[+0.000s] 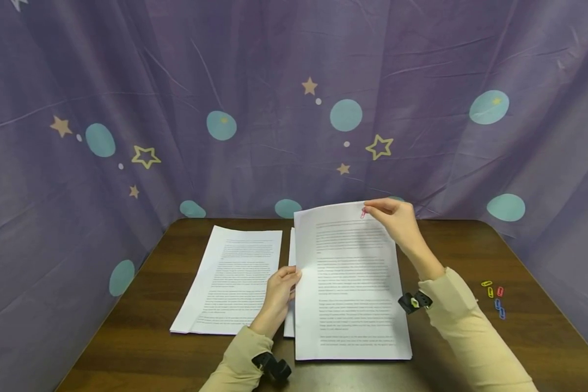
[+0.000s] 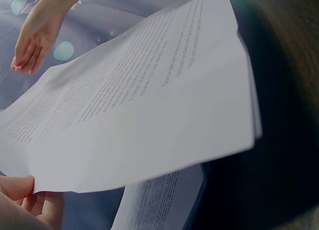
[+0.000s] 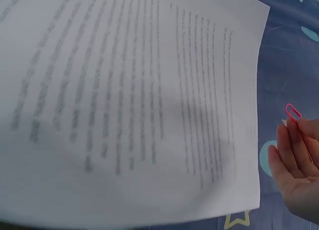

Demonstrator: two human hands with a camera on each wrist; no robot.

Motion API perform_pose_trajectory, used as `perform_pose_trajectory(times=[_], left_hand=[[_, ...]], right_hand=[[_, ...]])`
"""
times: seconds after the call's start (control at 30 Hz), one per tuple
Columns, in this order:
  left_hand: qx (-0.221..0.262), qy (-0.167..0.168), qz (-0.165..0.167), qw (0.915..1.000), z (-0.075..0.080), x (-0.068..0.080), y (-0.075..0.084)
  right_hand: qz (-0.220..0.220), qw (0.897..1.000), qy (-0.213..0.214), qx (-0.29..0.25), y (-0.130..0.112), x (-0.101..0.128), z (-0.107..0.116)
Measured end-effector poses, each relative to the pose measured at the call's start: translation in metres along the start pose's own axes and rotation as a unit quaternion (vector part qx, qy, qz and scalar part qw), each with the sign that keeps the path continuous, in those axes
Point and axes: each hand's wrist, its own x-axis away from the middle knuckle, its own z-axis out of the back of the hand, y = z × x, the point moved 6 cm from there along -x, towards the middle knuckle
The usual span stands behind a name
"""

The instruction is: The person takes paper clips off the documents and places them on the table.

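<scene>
My left hand (image 1: 280,291) grips the left edge of a set of printed sheets (image 1: 353,283), lifted and tilted up off the table; its fingers (image 2: 22,197) show under the sheets (image 2: 139,105) in the left wrist view. My right hand (image 1: 397,220) pinches a pink paper clip (image 1: 363,214) by the sheets' top right corner. In the right wrist view the paper clip (image 3: 293,112) sits at the fingertips of my right hand (image 3: 299,165), a little clear of the edge of the sheets (image 3: 129,105).
A second printed stack (image 1: 230,283) lies flat on the brown table (image 1: 470,245) to the left, and more pages (image 1: 289,321) lie under the lifted set. Several coloured paper clips (image 1: 495,296) are scattered at the right. A purple star-patterned cloth (image 1: 274,109) hangs behind.
</scene>
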Motion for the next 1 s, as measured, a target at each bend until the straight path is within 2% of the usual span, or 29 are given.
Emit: perform_pose_trajectory(times=[0.17, 0.37, 0.53, 0.57, 0.63, 0.67, 0.77, 0.8, 0.83, 0.87, 0.9, 1.0], left_hand=[[0.009, 0.001, 0.000, 1.0000, 0.000, 0.001, 0.002], [0.024, -0.006, -0.002, 0.9997, 0.000, 0.001, 0.002], [0.023, -0.001, -0.004, 0.9997, 0.002, 0.000, 0.002], [0.021, 0.001, -0.004, 0.9998, 0.002, 0.000, 0.001], [0.019, 0.003, -0.005, 0.9998, 0.003, 0.001, 0.001], [0.018, 0.005, -0.004, 0.9998, 0.003, 0.001, 0.001], [0.016, 0.007, -0.004, 0.9998, 0.005, 0.001, 0.001], [0.016, 0.006, -0.006, 0.9998, 0.005, 0.001, 0.001], [0.015, 0.007, -0.006, 0.9998, 0.005, 0.001, 0.002], [0.014, 0.008, -0.007, 0.9999, 0.006, 0.001, 0.002], [0.013, 0.008, -0.007, 0.9999, 0.006, 0.001, 0.002], [0.012, 0.008, -0.010, 0.9999, 0.006, 0.002, 0.003]], right_hand=[[-0.011, 1.000, 0.012, -0.002, 0.031, -0.002, 0.012], [-0.009, 1.000, 0.025, 0.007, 0.045, 0.004, 0.027], [-0.025, 0.999, 0.025, 0.022, 0.060, 0.010, 0.040], [-0.018, 1.000, 0.015, -0.009, 0.089, 0.004, 0.042], [-0.022, 0.999, 0.009, -0.022, 0.100, 0.007, 0.048], [-0.016, 0.999, 0.005, -0.051, 0.116, 0.005, 0.051], [-0.012, 0.999, 0.001, -0.051, 0.131, 0.010, 0.061], [-0.021, 0.999, 0.012, -0.022, 0.111, 0.018, 0.065], [-0.016, 0.999, 0.015, -0.037, 0.115, 0.020, 0.068], [-0.016, 0.999, 0.018, -0.031, 0.116, 0.022, 0.071], [-0.027, 0.999, 0.021, -0.005, 0.105, 0.028, 0.074], [-0.035, 0.999, 0.022, 0.013, 0.101, 0.036, 0.082]])
